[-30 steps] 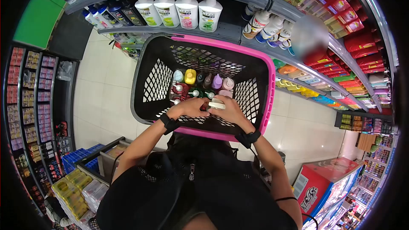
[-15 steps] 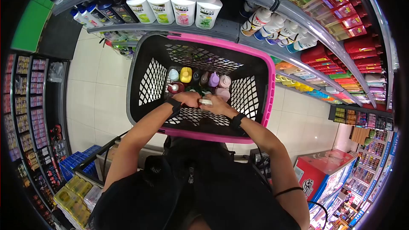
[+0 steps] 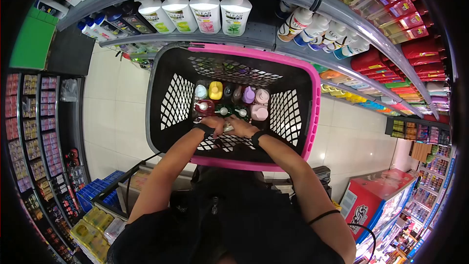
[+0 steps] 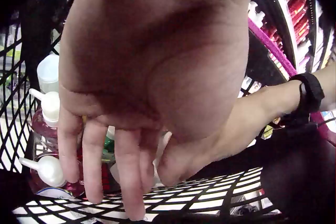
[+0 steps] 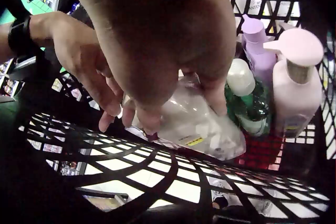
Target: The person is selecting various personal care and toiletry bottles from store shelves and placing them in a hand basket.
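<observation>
at the centre of the head view, both hands are inside the pink-rimmed basket (image 3: 313, 93). the right hand (image 3: 243, 126) grips a clear bottle (image 5: 197, 127), which lies on its side low in the basket. the left hand (image 3: 211, 124) touches the bottle's end with straight, relaxed fingers. pump bottles (image 3: 258, 112) stand just above.

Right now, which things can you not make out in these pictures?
1. Right wrist view: the label print on the clear container is too small to read, and the right hand covers its top with its fingers.
2. Head view: both hands hide the container almost fully.
3. Left wrist view: the left hand fills the frame, hiding most bottles in the basket.
</observation>
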A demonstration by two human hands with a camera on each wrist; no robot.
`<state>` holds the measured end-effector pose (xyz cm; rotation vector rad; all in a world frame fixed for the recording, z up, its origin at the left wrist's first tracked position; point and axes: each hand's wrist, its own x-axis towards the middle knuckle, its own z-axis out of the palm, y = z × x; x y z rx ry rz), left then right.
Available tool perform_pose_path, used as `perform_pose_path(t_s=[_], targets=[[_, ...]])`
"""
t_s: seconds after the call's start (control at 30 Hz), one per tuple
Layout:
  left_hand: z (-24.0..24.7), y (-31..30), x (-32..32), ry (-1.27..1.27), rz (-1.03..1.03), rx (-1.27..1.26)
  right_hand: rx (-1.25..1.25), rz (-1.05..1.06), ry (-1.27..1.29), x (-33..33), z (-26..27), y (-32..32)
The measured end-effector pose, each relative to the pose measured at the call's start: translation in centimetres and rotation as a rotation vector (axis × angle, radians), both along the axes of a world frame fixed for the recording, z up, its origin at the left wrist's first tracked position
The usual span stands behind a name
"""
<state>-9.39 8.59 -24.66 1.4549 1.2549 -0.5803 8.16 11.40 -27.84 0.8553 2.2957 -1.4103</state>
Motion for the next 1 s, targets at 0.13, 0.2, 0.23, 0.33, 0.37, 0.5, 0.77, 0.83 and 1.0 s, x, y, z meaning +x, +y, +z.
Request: perform_pose_path(t_s=[0.13, 0.2, 0.23, 0.33, 0.37, 0.5, 0.77, 0.83, 1.0], targets=[[-1.5, -1.3, -0.5, -0.05, 0.024, 0.161, 0.039, -0.018, 0.017, 0.2, -1.5, -0.2], [-1.3, -1.2, -0.5, -0.083, 0.04, 0.162, 0.04, -0.013, -0.019, 0.7, -2.6, -0.2], [-1.3, -1.3, -0.5, -0.122, 0.055, 0.161, 0.038, -0.011, -0.061, 0.8, -2.9, -0.3], [-1.5, -1.6, -0.5, -0.082, 0.068, 0.102, 0.089, -0.004, -0.121, 0.7, -3.2, -0.8], [-1.7, -1.4, -0.6, -0.108, 0.073, 0.055, 0.115, 0.004, -0.152, 0.6, -3.1, -0.8], [-3.3, -1.8, -0.8, -0.148, 0.029, 0.071, 0.127, 0.069, -0.178, 0.3, -2.1, -1.1], [-0.2, -0.4, -1.1, -0.082, 0.078, -0.151, 0.064, -0.015, -0.115, 0.9, -2.5, -0.5], [2.3, -0.1, -1.6, -0.148, 0.125, -0.176, -0.07, -0.093, -0.159, 1.1, -0.9, 0.2], [2.8, 0.1, -4.4, -0.332, 0.269, -0.051, -0.031, -0.177, -0.018, 2.7, 1.8, 2.5]])
